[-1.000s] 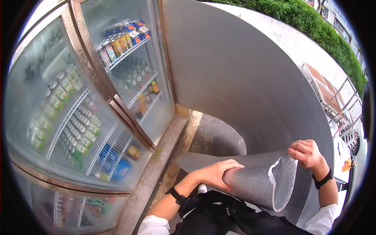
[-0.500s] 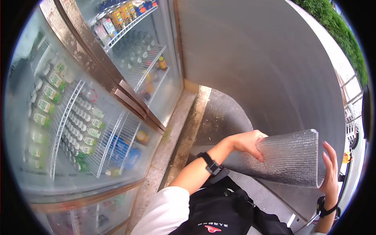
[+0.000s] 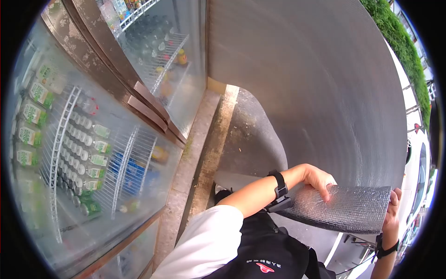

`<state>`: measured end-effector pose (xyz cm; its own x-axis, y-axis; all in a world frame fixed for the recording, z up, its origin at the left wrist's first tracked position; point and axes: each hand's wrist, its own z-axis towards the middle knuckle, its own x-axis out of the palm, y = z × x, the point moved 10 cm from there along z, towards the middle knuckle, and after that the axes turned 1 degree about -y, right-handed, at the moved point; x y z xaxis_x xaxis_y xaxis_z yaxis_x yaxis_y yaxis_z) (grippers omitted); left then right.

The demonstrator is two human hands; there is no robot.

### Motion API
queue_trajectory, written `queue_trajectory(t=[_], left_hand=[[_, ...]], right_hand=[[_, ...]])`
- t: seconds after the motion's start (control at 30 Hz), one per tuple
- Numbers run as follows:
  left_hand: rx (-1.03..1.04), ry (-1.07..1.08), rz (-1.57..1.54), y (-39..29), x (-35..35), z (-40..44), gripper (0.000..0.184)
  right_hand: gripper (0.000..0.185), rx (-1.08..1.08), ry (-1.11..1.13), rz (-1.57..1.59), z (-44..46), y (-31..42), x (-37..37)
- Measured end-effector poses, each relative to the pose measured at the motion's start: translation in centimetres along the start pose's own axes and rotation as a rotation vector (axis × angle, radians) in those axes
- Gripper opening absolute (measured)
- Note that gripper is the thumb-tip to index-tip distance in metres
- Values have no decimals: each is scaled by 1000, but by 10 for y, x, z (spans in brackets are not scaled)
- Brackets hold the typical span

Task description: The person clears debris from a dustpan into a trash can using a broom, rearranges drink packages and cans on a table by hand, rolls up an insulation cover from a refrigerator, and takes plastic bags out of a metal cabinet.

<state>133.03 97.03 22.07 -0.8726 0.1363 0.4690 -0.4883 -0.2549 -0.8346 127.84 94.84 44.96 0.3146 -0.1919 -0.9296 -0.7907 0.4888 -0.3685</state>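
Observation:
A large silver foil insulation sheet (image 3: 297, 93) stands curved in front of me, its near part folded over toward me into a textured, shiny flap (image 3: 353, 209). My left hand (image 3: 320, 182) grips the top of this fold, thumb on the near face and the other fingers partly hidden behind it. At the flap's right end, my right hand (image 3: 393, 209) has its fingers curled around the edge; its thumb is hard to make out. Both wrists wear black straps.
A glass-door fridge (image 3: 93, 139) with bottles and cartons on wire shelves stands at the left, its metal handles (image 3: 148, 109) facing me. Between fridge and sheet runs a stone ledge (image 3: 186, 181) above paved ground (image 3: 246, 125). A hedge and parked vehicles are at the far right.
The folded flap has dropped lower and looks flatter. My left hand has moved right and down along it, and my right hand has closed from spread fingers onto the edge.

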Motion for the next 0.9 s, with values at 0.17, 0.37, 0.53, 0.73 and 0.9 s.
queue_trajectory(t=[0.17, 0.37, 0.53, 0.73, 0.9], left_hand=[[96, -300, 251, -14, -21, -8, 63], [507, -849, 1115, -102, 49, -55, 94], [596, -845, 1044, -100, 41, -12, 103], [386, -725, 872, -92, 24, 14, 66], [259, -426, 774, -85, 19, 29, 64]], right_hand=[[26, 271, 99, 85, 10, -9, -9], [28, 618, 149, 200, 4, -15, -11], [34, 717, 117, 204, 1, -11, -20], [50, 686, 241, 195, -20, -7, -27], [46, 634, 324, 179, -54, 15, -15]])
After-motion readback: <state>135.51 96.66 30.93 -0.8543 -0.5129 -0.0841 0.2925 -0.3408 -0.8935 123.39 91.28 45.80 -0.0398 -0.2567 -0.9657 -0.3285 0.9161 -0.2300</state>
